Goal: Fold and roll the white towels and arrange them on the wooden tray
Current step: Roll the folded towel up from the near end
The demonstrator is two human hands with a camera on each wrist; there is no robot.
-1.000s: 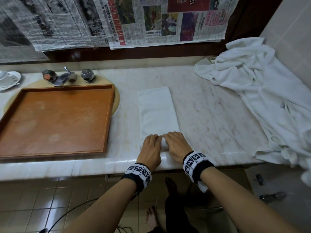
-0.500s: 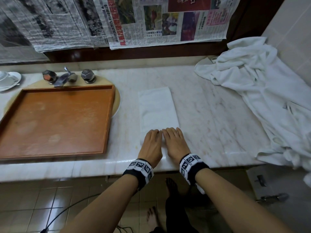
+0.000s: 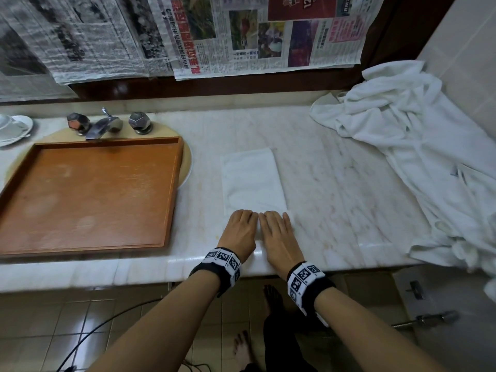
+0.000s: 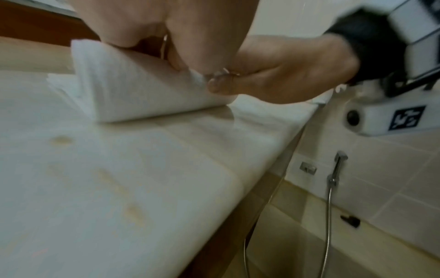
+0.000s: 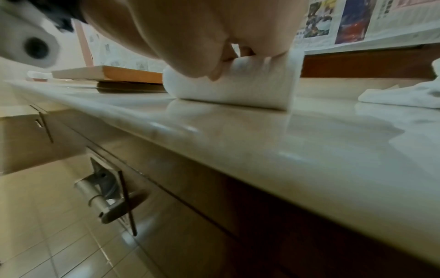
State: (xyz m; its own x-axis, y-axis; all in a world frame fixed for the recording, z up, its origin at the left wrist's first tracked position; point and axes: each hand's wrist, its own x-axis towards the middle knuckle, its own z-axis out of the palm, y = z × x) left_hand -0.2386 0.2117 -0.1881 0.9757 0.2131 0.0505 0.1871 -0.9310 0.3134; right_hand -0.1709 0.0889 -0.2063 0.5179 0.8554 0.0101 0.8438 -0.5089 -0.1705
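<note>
Lying at frame centre on the worktop [image 3: 335,183], the towel [image 3: 251,181] has its rolled near end under both hands, left hand [image 3: 239,229] and right hand [image 3: 279,232] side by side, fingers curled around the roll.

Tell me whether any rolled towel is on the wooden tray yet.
No, the wooden tray holds no towel; the towel lies on the counter under both hands.

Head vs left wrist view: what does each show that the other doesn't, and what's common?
Head only: the wooden tray, bare, left of the towel; its flat unrolled stretch; the heap of white laundry; the taps.

Left wrist only: the towel's rolled near end seen side-on, the right hand with its thumb at the roll's edge, and a hose below the counter.

Both: the left hand and right hand on the roll, on the marble counter.
</note>
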